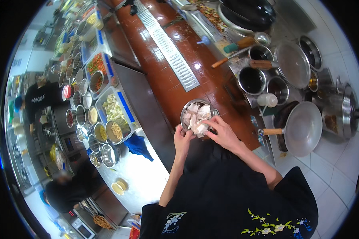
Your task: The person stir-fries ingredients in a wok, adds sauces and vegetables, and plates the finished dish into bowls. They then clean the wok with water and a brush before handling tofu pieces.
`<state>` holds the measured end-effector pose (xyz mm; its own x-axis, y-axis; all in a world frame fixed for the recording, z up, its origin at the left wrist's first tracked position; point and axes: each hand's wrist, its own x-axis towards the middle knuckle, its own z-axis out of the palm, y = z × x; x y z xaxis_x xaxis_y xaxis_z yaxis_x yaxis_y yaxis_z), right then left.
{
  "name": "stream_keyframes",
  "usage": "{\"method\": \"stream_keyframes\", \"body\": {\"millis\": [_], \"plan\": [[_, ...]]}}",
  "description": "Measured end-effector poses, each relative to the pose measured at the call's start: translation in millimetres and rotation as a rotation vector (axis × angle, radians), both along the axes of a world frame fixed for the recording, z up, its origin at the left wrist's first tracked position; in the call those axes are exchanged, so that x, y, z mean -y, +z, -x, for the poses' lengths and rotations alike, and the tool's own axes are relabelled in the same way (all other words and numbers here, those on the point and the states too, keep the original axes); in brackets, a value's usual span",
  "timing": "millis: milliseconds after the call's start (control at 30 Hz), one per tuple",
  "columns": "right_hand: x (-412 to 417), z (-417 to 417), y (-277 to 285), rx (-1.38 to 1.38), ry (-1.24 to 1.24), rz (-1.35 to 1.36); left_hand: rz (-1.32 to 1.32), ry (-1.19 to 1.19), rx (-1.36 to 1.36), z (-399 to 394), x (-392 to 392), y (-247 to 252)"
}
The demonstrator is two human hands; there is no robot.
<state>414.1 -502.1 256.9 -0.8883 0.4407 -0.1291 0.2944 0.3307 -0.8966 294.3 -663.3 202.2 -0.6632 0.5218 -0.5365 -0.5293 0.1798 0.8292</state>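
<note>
A round metal bowl [184, 109] filled with whitish, pinkish pieces of food [199, 115], which look like raw meat or fish, is held in front of my body over the floor. My left hand [183, 139] grips the bowl's near left rim, thumb at the edge. At the bowl's right side, my right hand [223, 133] has its thumb and fingers on a pale piece near the rim. Whether some of its fingers also touch the bowl is hidden.
Left, a steel counter [143, 176] bears a tub of chopped vegetables [112, 107], metal bowls and a blue cloth [138, 146]. Right are a wok [303, 128], liquid-filled pots [252, 80] and a squeeze bottle [267, 100]. Two people in dark clothes [42, 95] stand beyond the left counter.
</note>
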Motion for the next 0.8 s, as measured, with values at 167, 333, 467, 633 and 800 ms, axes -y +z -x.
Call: {"method": "stream_keyframes", "body": {"millis": [167,333,467,633,800], "plan": [[-14.3,-25.7,-10.4,0.105,-0.024,-0.122,0.028,-0.162,0.080,-8.6,-36.7,-2.5],[-25.2,-40.4,-12.0,0.174,0.008,-0.160,0.021,-0.344,0.041,-2.0,-57.1,-4.7],[-27.0,-39.3,1.0,0.241,-0.001,-0.168,0.026,-0.473,0.029,6.8,-70.4,-12.1],[-20.8,-44.3,2.2,0.270,-0.079,-0.186,0.016,-0.561,0.111,13.2,-85.8,-8.7],[-4.5,-54.8,-0.7,0.329,-0.222,-0.137,0.043,-0.703,0.218,16.1,-92.8,-17.8]]}}
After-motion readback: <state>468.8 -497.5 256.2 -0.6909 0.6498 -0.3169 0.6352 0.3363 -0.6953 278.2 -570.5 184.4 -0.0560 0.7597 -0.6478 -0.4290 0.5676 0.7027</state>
